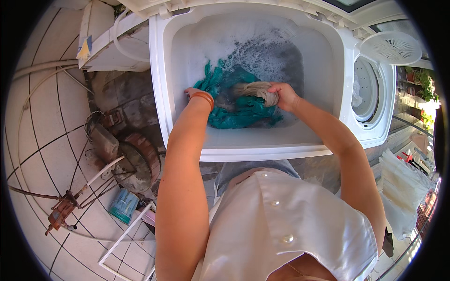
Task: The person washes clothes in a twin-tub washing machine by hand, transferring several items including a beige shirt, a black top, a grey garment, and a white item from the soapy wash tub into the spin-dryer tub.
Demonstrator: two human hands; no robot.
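Observation:
Inside the white tub (321,87) of a twin-tub washing machine, a teal cloth (235,117) lies bunched in sudsy, greyish water (291,59). My left hand (192,92) grips the teal cloth at its left edge; the wrist with its brown bracelet hides most of the fingers. Twisted among the teal folds is a beige cloth (255,91). My right hand (284,96) pinches the right end of this beige cloth, thumb on top, just above the water. The lower parts of both cloths are under water and hard to make out.
Right of the tub is the round spin basket (365,89), its perforated lid (392,48) raised. A white hose (121,42) loops at the tub's left. Rusty metal equipment (63,212) and a blue paint can (123,206) stand on the left. A white sack (400,193) sits at right.

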